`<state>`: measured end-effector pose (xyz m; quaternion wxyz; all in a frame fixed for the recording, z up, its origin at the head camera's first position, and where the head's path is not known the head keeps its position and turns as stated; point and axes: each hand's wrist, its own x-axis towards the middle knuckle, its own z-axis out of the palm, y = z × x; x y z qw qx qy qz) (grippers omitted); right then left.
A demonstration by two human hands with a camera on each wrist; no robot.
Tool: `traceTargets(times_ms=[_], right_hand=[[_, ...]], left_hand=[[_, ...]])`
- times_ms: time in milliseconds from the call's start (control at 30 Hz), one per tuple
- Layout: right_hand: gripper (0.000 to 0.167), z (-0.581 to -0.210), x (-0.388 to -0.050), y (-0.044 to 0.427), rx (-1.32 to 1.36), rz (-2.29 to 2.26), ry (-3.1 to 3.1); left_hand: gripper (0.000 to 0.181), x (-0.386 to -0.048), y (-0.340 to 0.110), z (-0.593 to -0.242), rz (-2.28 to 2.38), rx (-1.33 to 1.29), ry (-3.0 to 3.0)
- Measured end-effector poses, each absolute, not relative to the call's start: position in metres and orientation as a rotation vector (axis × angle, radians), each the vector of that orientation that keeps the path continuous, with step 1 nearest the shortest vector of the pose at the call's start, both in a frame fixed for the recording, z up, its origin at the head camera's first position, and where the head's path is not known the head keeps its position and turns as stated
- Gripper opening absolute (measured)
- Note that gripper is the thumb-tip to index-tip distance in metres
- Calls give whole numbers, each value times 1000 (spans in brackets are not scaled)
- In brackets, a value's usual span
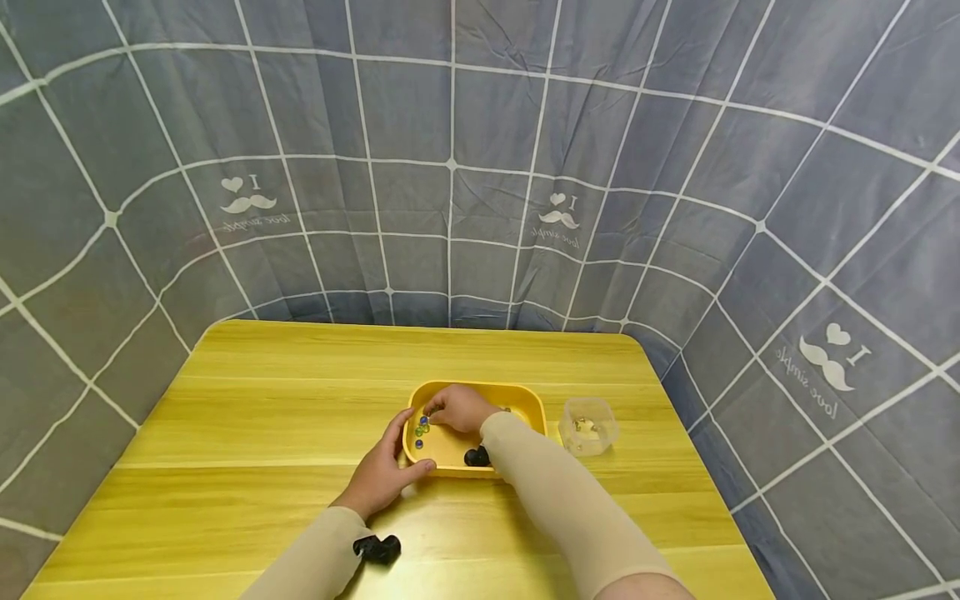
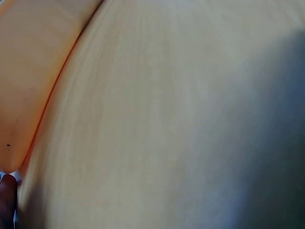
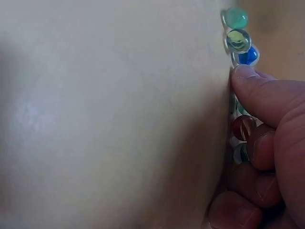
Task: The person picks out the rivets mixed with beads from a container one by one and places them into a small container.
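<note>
My left hand (image 1: 380,474) holds the near left corner of a shallow yellow tray (image 1: 528,401), thumb along its front rim and fingers at its left side. In the left wrist view, only a fingertip shows beside the tray. My right hand (image 1: 462,407) reaches inside the tray, toward its left end. Its thumb and forefinger pinch at a blue marble (image 3: 249,56); the other fingers are curled. Close by lie a yellow-streaked marble (image 3: 238,41), a green marble (image 3: 237,18) and a red-brown marble (image 3: 244,128). Another blue marble (image 1: 418,444) lies nearer the front.
A clear plastic box (image 1: 588,427) with a few small things in it stands right of the tray. Both stand on a yellow wood-grain table (image 1: 285,400). A grey checked curtain (image 1: 487,200) surrounds the table's back and sides.
</note>
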<state>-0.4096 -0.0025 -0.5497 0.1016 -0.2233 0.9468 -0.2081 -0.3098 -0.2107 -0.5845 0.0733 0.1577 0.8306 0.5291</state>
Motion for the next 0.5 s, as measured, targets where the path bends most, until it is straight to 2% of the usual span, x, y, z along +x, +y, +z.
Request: traceTargets(times_ms=[500], right_hand=[[12,-546,-404,-8,-571,-691,2815]], left_hand=[[97,-309,-212,-583,1599,474,2495]])
